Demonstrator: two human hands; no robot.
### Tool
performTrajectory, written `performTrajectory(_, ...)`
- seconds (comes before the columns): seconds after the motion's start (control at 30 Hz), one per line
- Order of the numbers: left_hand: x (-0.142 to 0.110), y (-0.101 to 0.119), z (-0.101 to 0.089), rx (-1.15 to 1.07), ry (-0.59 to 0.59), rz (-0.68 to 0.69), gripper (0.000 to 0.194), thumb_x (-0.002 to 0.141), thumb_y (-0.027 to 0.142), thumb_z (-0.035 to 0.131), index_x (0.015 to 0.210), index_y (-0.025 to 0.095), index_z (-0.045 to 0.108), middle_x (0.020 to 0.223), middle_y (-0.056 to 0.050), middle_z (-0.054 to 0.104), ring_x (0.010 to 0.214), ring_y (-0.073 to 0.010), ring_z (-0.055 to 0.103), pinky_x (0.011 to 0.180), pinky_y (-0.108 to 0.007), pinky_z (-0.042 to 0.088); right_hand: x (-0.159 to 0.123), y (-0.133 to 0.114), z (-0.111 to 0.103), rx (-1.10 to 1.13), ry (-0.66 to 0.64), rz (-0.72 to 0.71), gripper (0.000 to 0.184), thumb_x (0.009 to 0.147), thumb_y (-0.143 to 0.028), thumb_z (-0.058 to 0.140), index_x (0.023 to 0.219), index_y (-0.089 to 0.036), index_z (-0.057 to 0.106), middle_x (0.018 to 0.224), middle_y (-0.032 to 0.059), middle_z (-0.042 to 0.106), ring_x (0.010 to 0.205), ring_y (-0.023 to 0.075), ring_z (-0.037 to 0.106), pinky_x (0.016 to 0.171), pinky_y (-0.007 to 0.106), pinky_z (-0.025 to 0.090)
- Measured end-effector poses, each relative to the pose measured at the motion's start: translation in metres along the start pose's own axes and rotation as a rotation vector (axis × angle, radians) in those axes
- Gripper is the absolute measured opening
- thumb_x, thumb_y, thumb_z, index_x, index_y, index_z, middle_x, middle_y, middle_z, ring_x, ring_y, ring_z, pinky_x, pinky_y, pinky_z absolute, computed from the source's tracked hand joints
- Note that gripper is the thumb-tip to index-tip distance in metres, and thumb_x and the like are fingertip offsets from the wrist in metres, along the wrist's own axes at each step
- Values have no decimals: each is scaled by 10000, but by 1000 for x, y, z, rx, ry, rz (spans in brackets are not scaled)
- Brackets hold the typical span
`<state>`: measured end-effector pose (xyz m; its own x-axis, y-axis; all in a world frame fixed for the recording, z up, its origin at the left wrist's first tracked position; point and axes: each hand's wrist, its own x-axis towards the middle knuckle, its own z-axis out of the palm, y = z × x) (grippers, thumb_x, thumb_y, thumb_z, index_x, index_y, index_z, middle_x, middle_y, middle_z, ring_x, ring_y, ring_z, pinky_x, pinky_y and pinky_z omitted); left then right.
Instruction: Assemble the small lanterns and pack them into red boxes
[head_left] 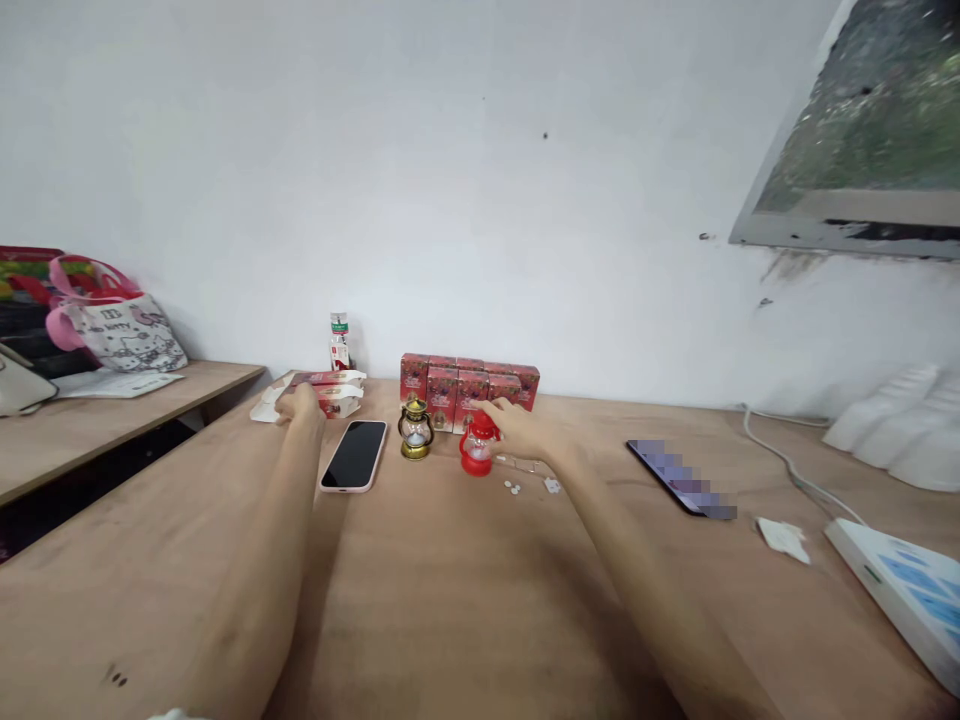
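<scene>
At the left, my left hand (301, 404) has its fingers curled at an opened red-and-white box (341, 402), one of a pair lying with white flaps out. My right hand (517, 430) is closed round the top and side of a small red lantern (476, 460), which stands upright on the table. Left of it stands a gold lantern (415, 432) with a clear middle. Behind both lanterns, several small red boxes (442, 398) stand in rows. White button-like discs (513, 488) lie just below my right hand.
A phone in a pink case (355, 456) lies by my left forearm, another phone (679, 478) to the right. A clear bottle (340, 340) stands by the wall. Farther right are a crumpled tissue (784, 538), a white cable (787, 460) and a white box (900, 580).
</scene>
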<state>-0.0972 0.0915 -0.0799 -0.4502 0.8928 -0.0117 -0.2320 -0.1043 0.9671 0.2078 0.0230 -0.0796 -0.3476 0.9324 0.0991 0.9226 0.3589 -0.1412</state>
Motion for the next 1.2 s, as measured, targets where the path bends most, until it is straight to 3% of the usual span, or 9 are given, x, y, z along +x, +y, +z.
performTrajectory(0.1,-4,22,6,50,432,61,120,773,150,500,804,186,390,1018,-60,480,1259,-299,347,943,-451,358,4,0,7,22,-13,-40,757,708,-259,687,1378,-235,335,1272,159,452,1169,328,497,860,403,446)
performTrajectory(0.23,-20,56,20,29,576,237,229,659,111,529,763,212,351,982,-30,475,1190,-226,409,989,-391,356,6,-1,12,46,-7,-92,662,692,-290,697,1293,-213,430,1257,137,445,1080,290,556,796,351,463)
performTrajectory(0.33,-42,73,30,-74,344,462,168,667,76,471,768,197,413,884,-11,534,977,-163,540,928,-342,410,6,-2,13,27,-39,-105,613,670,-290,706,1231,-205,474,1228,124,453,965,264,596,761,341,459)
performTrajectory(0.43,-66,79,40,-59,159,555,129,682,94,488,772,186,484,819,-2,587,864,-144,573,857,-312,440,4,-4,9,25,-29,-123,561,661,-250,698,1186,-207,502,1166,106,490,962,262,587,760,333,454)
performTrajectory(0.53,-85,77,49,73,-162,635,145,644,114,579,766,180,534,786,-9,618,841,-162,580,831,-306,442,-2,-8,-3,105,40,-159,508,664,-231,695,1142,-194,527,1108,92,534,978,251,576,792,340,455)
performTrajectory(0.67,-104,65,60,335,-580,595,357,513,104,736,836,191,613,869,-35,651,909,-208,584,828,-302,431,-17,-15,-25,305,236,-238,516,699,-283,696,1167,-186,501,1163,84,561,1061,231,548,880,364,441)
performTrajectory(0.9,-119,36,82,615,-1039,575,562,445,171,802,982,208,638,983,-58,667,920,-260,615,743,-292,458,-37,-19,-44,521,475,-372,648,682,-377,730,1235,-233,424,1206,76,542,1087,226,548,897,392,472)
performTrajectory(1.03,-116,30,90,725,-1135,692,511,575,299,733,1057,191,602,1023,-39,658,927,-250,603,776,-311,454,-38,-16,-45,556,573,-368,624,695,-381,720,1208,-235,397,1222,96,486,1076,233,545,886,421,495)
performTrajectory(1.2,-116,37,88,915,-911,781,445,638,435,674,973,159,579,903,-35,646,781,-210,579,673,-291,419,-36,-15,-45,388,811,-383,189,817,-361,595,915,-222,514,1181,105,441,1146,249,475,908,451,475)
